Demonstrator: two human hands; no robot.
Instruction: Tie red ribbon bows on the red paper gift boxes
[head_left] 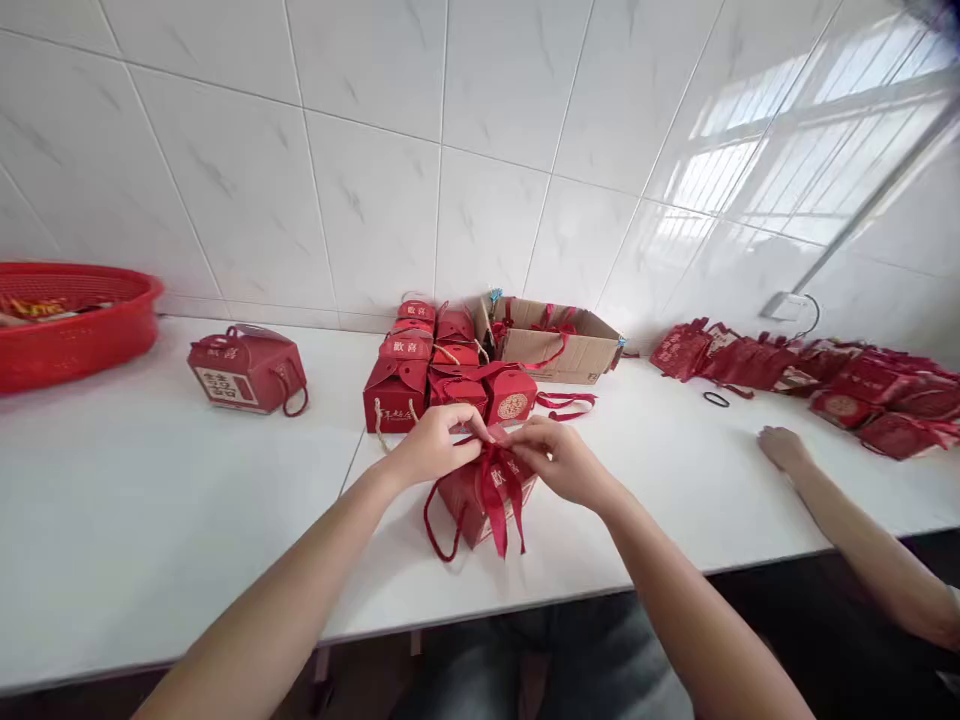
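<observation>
A red gift box (474, 503) with gold characters sits on the white table in front of me, a dark red rope handle hanging off its left side. On its top is a red ribbon (496, 505) tied in a bow, two tails falling down the front. My left hand (442, 447) pinches the bow's left loop between thumb and fingertips. From the other side my right hand (553, 455) pinches the right loop. Just behind my hands stand several finished-looking red boxes (396, 392) in rows, some with cord handles.
A cardboard carton (559, 357) holding red ribbons stands against the tiled wall. At left are a single red box (247, 372) and a red plastic basket (75, 335). Flattish red boxes (847, 385) pile up at right, near a black band (715, 399) and another person's hand (784, 448).
</observation>
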